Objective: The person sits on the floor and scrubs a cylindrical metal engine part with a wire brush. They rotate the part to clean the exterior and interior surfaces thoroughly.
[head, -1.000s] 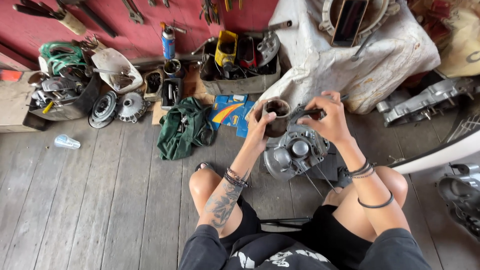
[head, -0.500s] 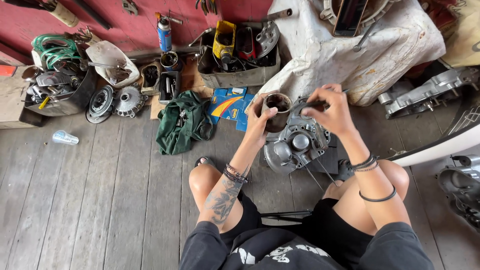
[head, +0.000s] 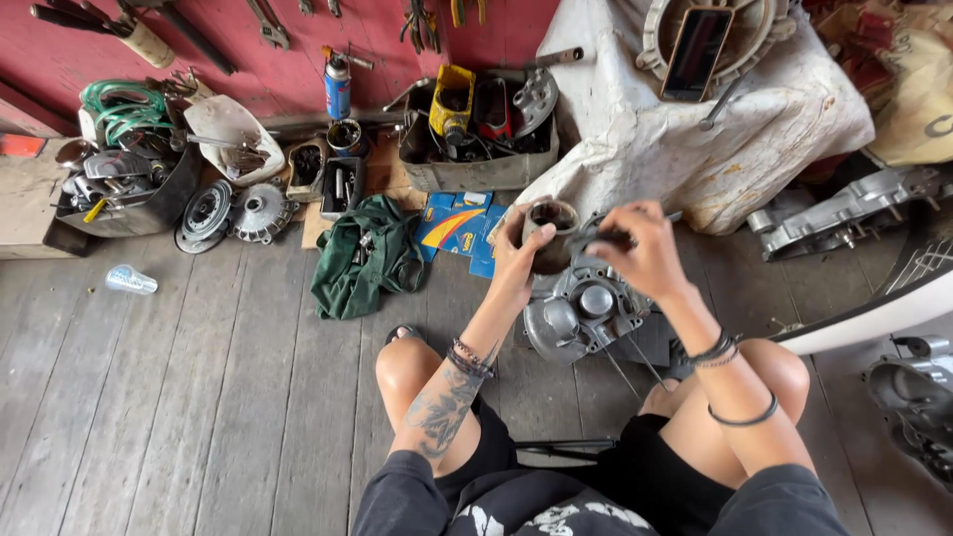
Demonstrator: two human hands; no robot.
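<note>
A workshop floor of grey wooden planks runs up to a red wall hung with tools, and a person sits on it with bare knees drawn up. The left hand is wrapped around a dark, rusty metal cylinder, thumb on the near side and fingers curled behind, so its grip is closed on the part; the cylinder stands with its open mouth upward and its long axis close to upright, tipped slightly away. The right hand sits just beside it to the right, fingers pinched shut on a small dark tool or piece that points leftward at the cylinder's side; what exactly it is cannot be made out. So the cylinder lies directly left of the right grip, nearly touching it, and both hands hover above a silver engine case resting on the floor between the knees, with thin rods sticking out toward the person. Further out, a green cloth lies crumpled to the left, blue and yellow cartons lie flat just behind the hands, and a grey tray of parts stands against the wall. A blue spray can stands upright by the wall, round metal discs lie to the far left, and a white sheet covers a bulky object on the right.
</note>
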